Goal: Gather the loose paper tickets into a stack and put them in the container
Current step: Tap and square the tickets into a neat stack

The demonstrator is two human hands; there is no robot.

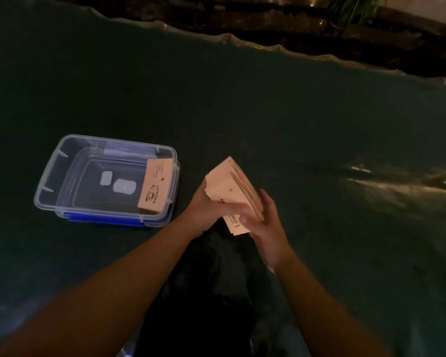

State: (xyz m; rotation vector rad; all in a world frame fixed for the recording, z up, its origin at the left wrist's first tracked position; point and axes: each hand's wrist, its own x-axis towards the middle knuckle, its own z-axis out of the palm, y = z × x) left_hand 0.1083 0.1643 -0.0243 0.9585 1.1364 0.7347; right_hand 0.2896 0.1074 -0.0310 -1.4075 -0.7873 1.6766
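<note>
A thick stack of pale pink paper tickets [229, 186] stands tilted above the dark green table, held between both hands. My left hand [211, 210] grips its left side with the fingers wrapped over the front. My right hand [268, 228] cups the stack's right edge and lower end. To the left sits a clear plastic container [49, 176] with blue clips, open on top. One ticket [155, 188] printed with a coffee cup leans inside against the container's right wall.
The dark green table surface [294, 124] spreads around the hands under a shiny film that glares at the right [397, 181]. A dark wooden ledge [319, 29] with a plant runs along the far edge. Two white labels show through the container's base.
</note>
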